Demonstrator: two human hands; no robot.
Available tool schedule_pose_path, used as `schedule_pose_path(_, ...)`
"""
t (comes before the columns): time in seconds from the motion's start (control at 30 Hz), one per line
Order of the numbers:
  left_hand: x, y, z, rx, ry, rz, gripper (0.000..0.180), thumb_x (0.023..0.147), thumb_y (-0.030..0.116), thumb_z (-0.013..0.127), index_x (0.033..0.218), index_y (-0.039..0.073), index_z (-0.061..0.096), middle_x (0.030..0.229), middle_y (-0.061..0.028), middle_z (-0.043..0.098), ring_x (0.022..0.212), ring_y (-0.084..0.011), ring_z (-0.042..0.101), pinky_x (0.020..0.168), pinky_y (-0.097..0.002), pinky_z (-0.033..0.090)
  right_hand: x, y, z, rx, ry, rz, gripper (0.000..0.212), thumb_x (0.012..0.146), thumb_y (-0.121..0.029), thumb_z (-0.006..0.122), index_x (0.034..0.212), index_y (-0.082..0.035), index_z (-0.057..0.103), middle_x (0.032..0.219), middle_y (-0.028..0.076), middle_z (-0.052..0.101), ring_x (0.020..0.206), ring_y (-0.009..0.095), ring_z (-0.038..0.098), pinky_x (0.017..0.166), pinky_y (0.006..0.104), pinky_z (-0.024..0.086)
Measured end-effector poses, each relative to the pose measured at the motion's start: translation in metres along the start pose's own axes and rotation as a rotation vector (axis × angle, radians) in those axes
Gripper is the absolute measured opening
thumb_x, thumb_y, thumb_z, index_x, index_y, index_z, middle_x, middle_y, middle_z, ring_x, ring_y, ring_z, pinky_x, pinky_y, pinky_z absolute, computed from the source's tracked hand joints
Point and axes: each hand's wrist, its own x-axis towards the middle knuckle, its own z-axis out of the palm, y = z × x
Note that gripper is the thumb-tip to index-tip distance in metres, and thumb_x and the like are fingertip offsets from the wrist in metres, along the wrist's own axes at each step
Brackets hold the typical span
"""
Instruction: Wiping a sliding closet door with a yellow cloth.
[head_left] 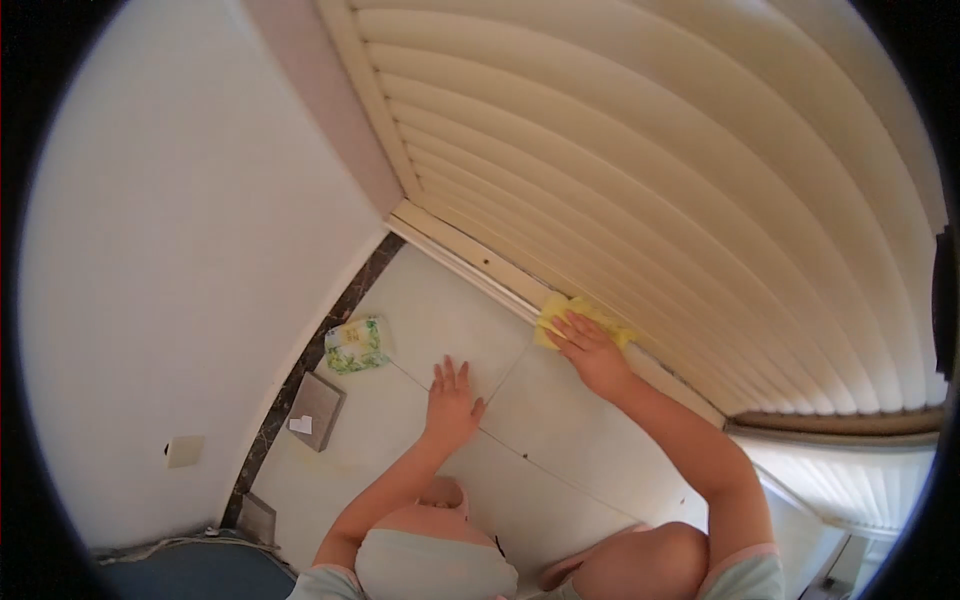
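My right hand [592, 352] presses a yellow cloth [610, 318] against the cream bottom rail [470, 252] of a slatted, shutter-like panel [560, 150]. Its fingers lie over the cloth, which bunches out beyond them along the rail. Flat on the pale floor tiles [440, 300], my left hand [455, 400] rests with fingers spread and nothing under them that I can see. Left of that hand lies a soft white-and-green packet [357, 345], close to the dark skirting.
A grey-brown block [317, 412] with a white scrap of paper on it lies by the dark skirting strip [365, 280]. A second block [257, 518] sits nearer. On the white wall is a socket plate [185, 451]. A dark blue object [200, 570] fills the lower left corner.
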Motion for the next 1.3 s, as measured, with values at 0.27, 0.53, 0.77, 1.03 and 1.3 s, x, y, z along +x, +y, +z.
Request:
schedule_pose_path(0.27,0.028,-0.041,0.048,0.212,-0.146,0.016,0.07,0.089,0.036,0.056,0.132,-0.017,0.041,0.134,-0.036,0.044,0.13,-0.0528,0.035,0.111,-0.0583,0.024,0.196,-0.036,0.077,-0.019,0.099,-0.045,0.045,0.089,-0.013,0.053,0.134,-0.007,0.052,0.143,0.012,0.047,0.134,0.029,0.042,0.113,0.0409,0.03)
schedule_pose_path(0.53,0.028,-0.029,0.048,0.237,-0.133,0.067,0.072,0.087,0.036,0.057,0.135,-0.015,0.04,0.135,-0.0424,0.038,0.13,-0.0608,0.027,0.111,-0.0601,0.022,0.284,-0.047,0.102,0.009,0.117,-0.004,0.044,0.091,-0.013,0.046,0.134,-0.006,0.051,0.145,0.011,0.045,0.134,0.027,0.043,0.114,0.0368,0.03)
schedule_pose_path(0.77,0.033,-0.035,0.033,0.226,-0.18,0.012,0.078,0.085,0.038,0.06,0.133,-0.019,0.039,0.135,-0.0434,0.037,0.131,-0.0581,0.027,0.113,-0.0571,0.019,0.169,-0.032,0.047,0.131,-0.043,0.077,0.059,0.088,-0.012,0.059,0.143,-0.01,0.039,0.145,0.018,0.043,0.133,0.033,0.041,0.112,0.0405,0.033)
schedule_pose_path(1.03,0.037,-0.038,0.024,0.18,-0.274,0.058,0.084,0.083,0.039,0.065,0.136,-0.018,0.034,0.136,-0.0449,0.034,0.131,-0.0585,0.028,0.114,-0.0524,0.022,-0.052,0.007,-0.048,0.069,-0.244,0.101,0.054,0.091,-0.012,0.057,0.142,-0.009,0.04,0.148,0.014,0.039,0.137,0.029,0.038,0.113,0.0403,0.031)
schedule_pose_path(1.3,0.058,-0.085,-0.02,0.238,-0.602,0.095,0.076,0.088,0.051,0.057,0.134,-0.009,0.044,0.134,-0.0371,0.044,0.13,-0.0454,0.041,0.108,-0.0457,0.036,-0.14,-0.04,-0.081,0.23,0.361,0.338,0.039,0.078,0.005,0.06,0.115,-0.006,0.064,0.121,0.009,0.065,0.116,0.029,0.059,0.099,0.0418,0.048)
